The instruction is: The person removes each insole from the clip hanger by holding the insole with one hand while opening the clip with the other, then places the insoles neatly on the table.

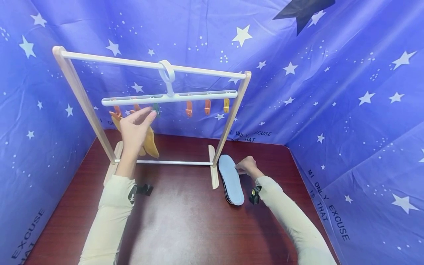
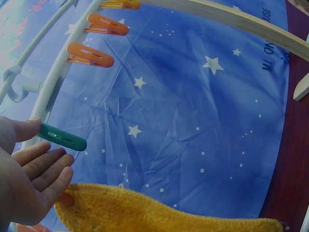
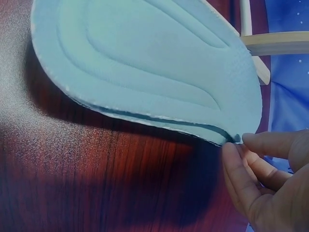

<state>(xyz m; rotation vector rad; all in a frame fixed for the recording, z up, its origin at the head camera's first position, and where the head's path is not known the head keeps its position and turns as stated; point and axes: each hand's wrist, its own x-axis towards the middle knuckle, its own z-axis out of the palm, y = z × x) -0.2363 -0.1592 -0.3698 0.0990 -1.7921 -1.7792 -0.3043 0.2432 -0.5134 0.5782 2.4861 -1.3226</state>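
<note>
Cream long sleeves (image 1: 107, 219) (image 1: 293, 219) at lower left and lower right of the frame, lightly creased; small black wrist cameras (image 1: 144, 189) (image 1: 254, 198), the right one showing a yellow spot (image 1: 253, 192); bare hands (image 1: 135, 127) (image 1: 246, 165)

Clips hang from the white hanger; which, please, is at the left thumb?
The slim green plastic clip, at the thumb of the left hand; other visible clips are orange or yellow.

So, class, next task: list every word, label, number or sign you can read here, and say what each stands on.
"MI ONLY EXCUSE IS THAT": right starry cloth.
"EXCUSE" and a cut-off "HAT": left cloth.
"MI ON", "XCUSE", "HAT": back cloth; other letters there are folded or hidden.
Pinkish marks, top left of the left wrist view: too blurred.
Insoles: no lettering visible.
</note>
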